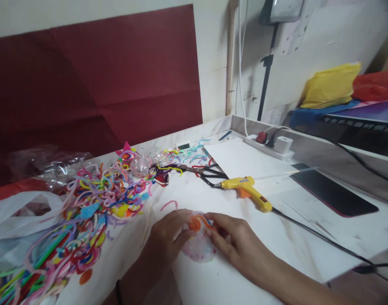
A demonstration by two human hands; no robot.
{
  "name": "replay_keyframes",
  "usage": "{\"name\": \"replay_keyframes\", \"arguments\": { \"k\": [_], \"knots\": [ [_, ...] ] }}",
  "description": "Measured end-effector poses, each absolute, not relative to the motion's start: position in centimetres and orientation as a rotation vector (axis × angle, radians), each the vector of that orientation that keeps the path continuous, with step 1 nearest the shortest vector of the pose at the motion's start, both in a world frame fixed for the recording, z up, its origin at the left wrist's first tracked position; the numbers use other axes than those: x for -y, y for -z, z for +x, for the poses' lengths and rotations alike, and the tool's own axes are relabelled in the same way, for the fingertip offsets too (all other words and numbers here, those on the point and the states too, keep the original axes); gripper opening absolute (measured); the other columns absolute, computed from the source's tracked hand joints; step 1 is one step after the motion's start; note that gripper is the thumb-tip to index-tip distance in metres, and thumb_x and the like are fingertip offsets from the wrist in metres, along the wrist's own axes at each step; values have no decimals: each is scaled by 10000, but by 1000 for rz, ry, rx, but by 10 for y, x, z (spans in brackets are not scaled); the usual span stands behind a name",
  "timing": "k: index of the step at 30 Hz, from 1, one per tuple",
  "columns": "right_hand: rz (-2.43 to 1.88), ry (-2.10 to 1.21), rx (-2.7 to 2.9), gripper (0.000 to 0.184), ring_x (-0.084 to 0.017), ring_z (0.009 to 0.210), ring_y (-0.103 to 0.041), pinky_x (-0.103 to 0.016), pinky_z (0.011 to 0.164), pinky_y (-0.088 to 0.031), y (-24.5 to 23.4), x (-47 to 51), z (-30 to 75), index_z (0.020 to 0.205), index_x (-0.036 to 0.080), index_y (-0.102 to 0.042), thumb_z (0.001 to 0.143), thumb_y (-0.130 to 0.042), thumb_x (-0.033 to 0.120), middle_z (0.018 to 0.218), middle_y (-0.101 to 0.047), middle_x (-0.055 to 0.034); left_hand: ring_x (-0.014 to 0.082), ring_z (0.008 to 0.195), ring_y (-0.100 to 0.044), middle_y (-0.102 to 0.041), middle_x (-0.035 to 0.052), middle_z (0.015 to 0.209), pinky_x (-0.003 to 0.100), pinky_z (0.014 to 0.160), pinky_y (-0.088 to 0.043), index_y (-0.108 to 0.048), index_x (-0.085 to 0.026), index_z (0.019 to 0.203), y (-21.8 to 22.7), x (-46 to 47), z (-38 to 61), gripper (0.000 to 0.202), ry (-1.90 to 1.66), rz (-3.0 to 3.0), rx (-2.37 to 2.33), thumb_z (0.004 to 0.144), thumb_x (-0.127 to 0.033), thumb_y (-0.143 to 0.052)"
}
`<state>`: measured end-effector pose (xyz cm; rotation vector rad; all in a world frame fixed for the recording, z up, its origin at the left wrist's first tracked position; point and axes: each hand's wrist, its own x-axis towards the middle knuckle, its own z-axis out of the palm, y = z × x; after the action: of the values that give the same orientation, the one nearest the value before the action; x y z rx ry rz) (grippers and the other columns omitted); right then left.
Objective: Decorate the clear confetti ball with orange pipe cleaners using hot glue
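Both of my hands rest on the white table near its front edge, closed around a small clear ball (198, 248) with coloured specks inside. My left hand (168, 237) cups the ball from the left. From the right, my right hand (235, 243) holds it with fingertips pressing an orange pipe-cleaner shape (195, 223) onto the ball's top. A short pink pipe-cleaner piece (168, 204) lies just beyond my left hand.
A heap of coloured pipe cleaners (86, 216) covers the left side, beside plastic bags (19, 216). A yellow glue gun (246, 191) with its black cord, scissors (206, 173), white paper (241, 159), a phone (333, 194) and a power strip (273, 146) lie farther back and right.
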<state>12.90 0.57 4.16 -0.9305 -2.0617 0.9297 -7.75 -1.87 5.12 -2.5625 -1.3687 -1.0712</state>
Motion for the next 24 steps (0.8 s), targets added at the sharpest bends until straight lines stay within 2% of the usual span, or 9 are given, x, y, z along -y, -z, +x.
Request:
{"name": "replay_keyframes", "arguments": {
  "k": [6, 24],
  "knots": [
    [-995, -822, 2048, 202, -138, 537, -527, -246, 506, -384, -33, -8, 124, 827, 186, -618, 920, -450, 248, 641, -600, -5, 169, 943, -699, -731, 55, 1010, 284, 841, -581, -626, -187, 1062, -48, 20, -78, 178, 1063, -2560, 1387, 949, -269, -515],
    [-811, -446, 2051, 181, -112, 530, -504, -222, 504, -377, -21, -2, 126, 788, 189, -492, 943, -400, 176, 659, -549, 11, 150, 976, -678, -708, 56, 1055, 262, 863, -570, -629, -194, 1065, -38, 17, -79, 170, 1126, -2683, 1309, 936, -157, -525]
  ]
}}
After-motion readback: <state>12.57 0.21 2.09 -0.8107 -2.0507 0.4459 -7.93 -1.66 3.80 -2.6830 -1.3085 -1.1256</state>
